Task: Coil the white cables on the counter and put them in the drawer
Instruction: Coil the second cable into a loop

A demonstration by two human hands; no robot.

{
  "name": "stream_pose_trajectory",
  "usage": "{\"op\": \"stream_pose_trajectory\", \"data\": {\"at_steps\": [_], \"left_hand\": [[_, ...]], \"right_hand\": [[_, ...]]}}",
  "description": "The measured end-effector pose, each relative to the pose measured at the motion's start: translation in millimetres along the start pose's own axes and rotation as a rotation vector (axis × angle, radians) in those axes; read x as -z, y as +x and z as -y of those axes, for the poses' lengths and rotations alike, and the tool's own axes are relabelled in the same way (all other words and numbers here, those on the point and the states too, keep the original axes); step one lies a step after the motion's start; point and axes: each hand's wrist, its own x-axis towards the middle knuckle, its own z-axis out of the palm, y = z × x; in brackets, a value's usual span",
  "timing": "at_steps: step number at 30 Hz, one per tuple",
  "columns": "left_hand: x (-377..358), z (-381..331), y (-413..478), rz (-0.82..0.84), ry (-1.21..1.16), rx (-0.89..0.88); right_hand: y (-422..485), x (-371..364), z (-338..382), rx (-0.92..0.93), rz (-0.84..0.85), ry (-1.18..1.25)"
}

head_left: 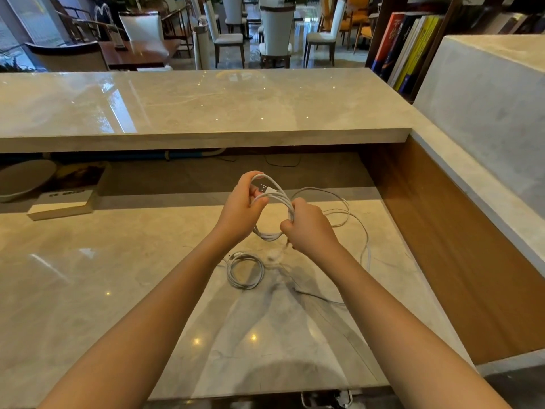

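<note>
Both hands hold a white cable [277, 199] wound into several loops above the marble counter [88, 276]. My left hand [241, 208] grips the loops' left side, with the USB plug showing by the thumb. My right hand [309, 228] is closed on the loops' right side. The cable's loose tail [358, 228] trails right and back across the counter. A second white cable [244, 270], coiled into a small ring, lies flat on the counter just below my hands. No open drawer is visible; only a metal handle [327, 399] shows at the counter's front edge.
A raised marble shelf [191, 104] runs behind the work surface, with a dark recess beneath it. A book [65, 199] and a round plate [20, 181] sit at the left under the shelf. A wood-panelled wall [457, 246] closes the right side. A thin dark cable [312, 295] lies near the coil.
</note>
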Motion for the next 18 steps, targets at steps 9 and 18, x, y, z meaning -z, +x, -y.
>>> {"op": "stream_pose_trajectory", "data": {"at_steps": [9,18], "left_hand": [[4,9,9,-0.092,0.17,-0.032],[27,19,19,-0.072,0.201,-0.005]], "right_hand": [[-6,9,8,0.054,0.102,-0.237],[-28,20,-11,0.139,0.059,0.209]]}}
